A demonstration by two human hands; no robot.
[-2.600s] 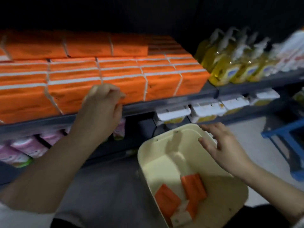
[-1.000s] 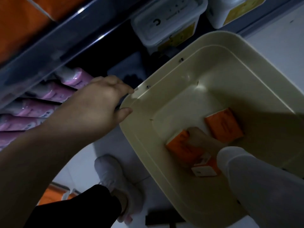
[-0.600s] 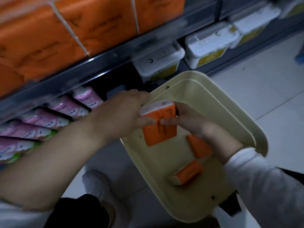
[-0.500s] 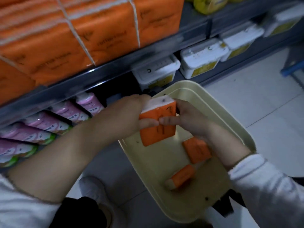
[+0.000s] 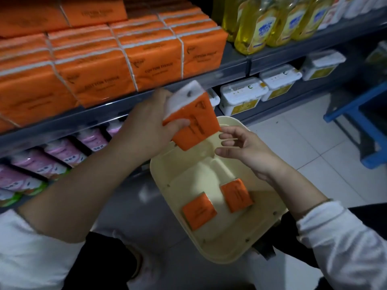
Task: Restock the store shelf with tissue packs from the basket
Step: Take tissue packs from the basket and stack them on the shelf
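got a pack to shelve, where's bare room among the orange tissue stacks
The front row of orange stacks runs tight almost to the yellow bottles. Free: the lower tops of the two right-hand stacks, right of the taller pile. The left hand holds the pack.

The person wears a white long-sleeved top (image 5: pixel 345 237), its left sleeve (image 5: pixel 31 248) bunched above the bare forearm, and black trousers (image 5: pixel 100 266).
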